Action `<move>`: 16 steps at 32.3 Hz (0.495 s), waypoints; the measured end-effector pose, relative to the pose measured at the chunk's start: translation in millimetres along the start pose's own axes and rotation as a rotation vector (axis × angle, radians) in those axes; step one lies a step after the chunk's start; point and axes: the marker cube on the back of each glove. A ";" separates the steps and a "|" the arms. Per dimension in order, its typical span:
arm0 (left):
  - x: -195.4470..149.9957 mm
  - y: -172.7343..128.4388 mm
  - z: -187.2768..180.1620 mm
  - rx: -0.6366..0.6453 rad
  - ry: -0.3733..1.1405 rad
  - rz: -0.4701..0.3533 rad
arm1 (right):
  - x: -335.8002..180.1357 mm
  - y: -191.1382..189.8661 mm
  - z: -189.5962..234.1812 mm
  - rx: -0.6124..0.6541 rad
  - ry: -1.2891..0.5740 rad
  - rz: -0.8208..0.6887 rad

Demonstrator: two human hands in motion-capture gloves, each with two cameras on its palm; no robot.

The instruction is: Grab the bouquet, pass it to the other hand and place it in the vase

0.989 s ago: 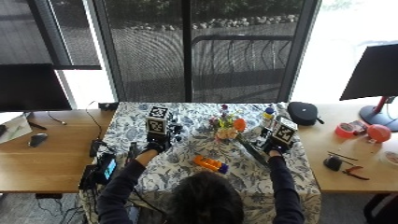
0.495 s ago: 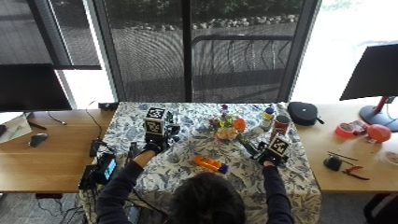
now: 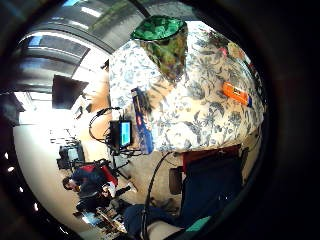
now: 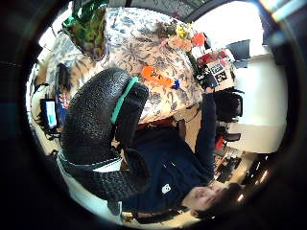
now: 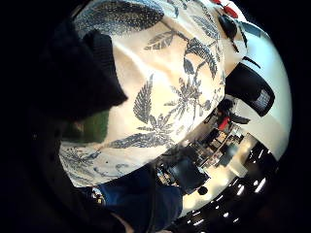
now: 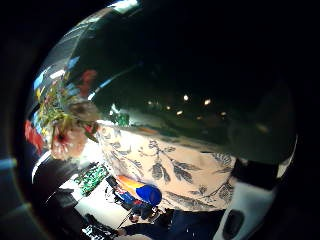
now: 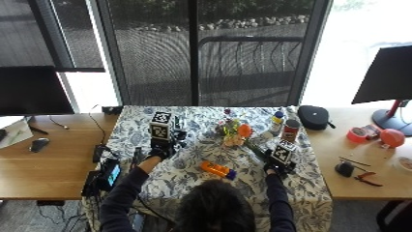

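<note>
The bouquet [image 7: 233, 131] of yellow, orange and pink flowers lies mid-table, its green wrapped stem running toward my right hand [image 7: 277, 167]. That hand sits at the stem end, fingers [image 5: 77, 73] curled over the green wrap. The wrap fills the right thumb side palm view, with the flowers [image 6: 65, 137] beyond. The dark vase [image 7: 178, 136] stands upright on the cloth at the left, just past my left hand [image 7: 156, 153]. That hand hovers beside it, its fingers [image 4: 96, 120] loosely curled and holding nothing. The vase [image 3: 162, 40] is plain in the left palm view.
An orange bottle with a blue cap [image 7: 217, 169] lies near the front edge between my hands. A can [image 7: 291, 130] and a small bottle [image 7: 277, 122] stand behind the right hand. A black case [image 7: 314, 117] lies far right; a device with a lit screen [image 7: 108, 176] hangs at the left edge.
My right hand has moved toward the near edge of the table, to the bouquet's stem end. The left hand has stayed by the vase.
</note>
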 end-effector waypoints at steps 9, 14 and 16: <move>-5.1 -2.7 0.4 0.009 0.004 -0.008 | -0.3 6.5 0.4 0.022 -0.109 0.033; -1.1 -3.1 -0.9 0.003 0.016 -0.001 | -14.5 0.7 -18.0 0.240 -0.356 -0.106; 1.6 -4.4 -1.2 0.003 0.022 0.007 | -23.6 0.9 -33.3 0.322 -0.515 -0.213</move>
